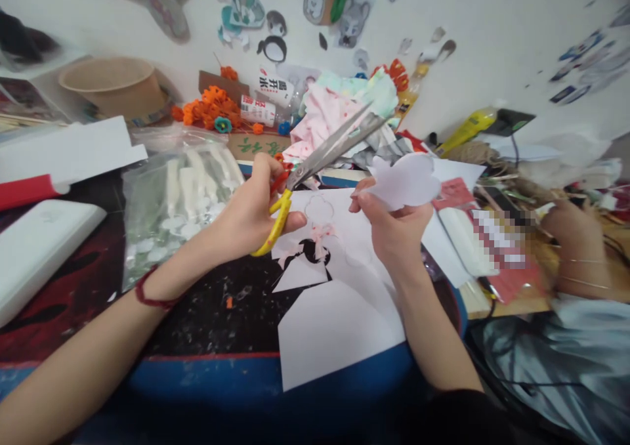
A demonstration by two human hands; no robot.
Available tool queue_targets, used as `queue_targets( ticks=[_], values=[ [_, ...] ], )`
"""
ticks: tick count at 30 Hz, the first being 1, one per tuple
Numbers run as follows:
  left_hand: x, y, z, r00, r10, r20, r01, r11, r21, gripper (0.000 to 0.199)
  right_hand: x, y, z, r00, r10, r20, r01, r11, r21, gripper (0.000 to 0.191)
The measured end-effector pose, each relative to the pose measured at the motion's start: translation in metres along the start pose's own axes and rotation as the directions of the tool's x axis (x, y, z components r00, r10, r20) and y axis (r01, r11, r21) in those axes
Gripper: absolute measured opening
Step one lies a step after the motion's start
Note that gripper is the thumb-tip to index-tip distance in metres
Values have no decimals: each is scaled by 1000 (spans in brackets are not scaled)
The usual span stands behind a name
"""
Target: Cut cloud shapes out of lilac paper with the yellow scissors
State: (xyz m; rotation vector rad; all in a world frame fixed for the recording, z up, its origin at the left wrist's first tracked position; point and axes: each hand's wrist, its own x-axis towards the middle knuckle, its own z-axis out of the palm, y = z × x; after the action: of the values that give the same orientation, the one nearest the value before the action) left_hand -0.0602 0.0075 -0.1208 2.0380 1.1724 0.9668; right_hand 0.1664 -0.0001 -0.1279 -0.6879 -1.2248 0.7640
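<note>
My left hand (251,215) is closed on the yellow and orange handles of a pair of scissors (327,153). The blades point up and to the right, slightly parted, with no paper between them. In my right hand (396,225) is a white paper cutout (406,181) with a wavy, rounded edge, pinched at its lower left. Beneath both hands lies a white paper sheet (339,327) with holes cut in it and a pencilled flower outline (319,209). Small pink fabric scraps (322,233) rest on the sheet beside a cut-out hole.
A plastic bag of white pieces (184,195) and a white box (46,248) are at the left. Behind are orange flowers (214,107) and heaped cloth (339,104). Another person's hand (573,235) is at the right, near a white pack (467,241).
</note>
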Motion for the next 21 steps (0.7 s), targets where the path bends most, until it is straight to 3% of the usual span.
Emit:
queue_targets(
  ticks=[8, 13, 21],
  values=[
    [1, 28, 0, 997, -53, 61, 35, 963, 268, 42, -1, 4, -8, 994, -44, -98, 38, 997, -60, 19],
    [0, 28, 0, 996, -58, 69, 35, 953, 301, 48, 1, 6, -6, 997, -61, -38, 57, 992, -114, 18],
    [-2, 25, 1, 994, -51, 97, 23, 963, 268, 52, 1, 9, -7, 988, -102, -116, 89, 990, -111, 26]
  ],
)
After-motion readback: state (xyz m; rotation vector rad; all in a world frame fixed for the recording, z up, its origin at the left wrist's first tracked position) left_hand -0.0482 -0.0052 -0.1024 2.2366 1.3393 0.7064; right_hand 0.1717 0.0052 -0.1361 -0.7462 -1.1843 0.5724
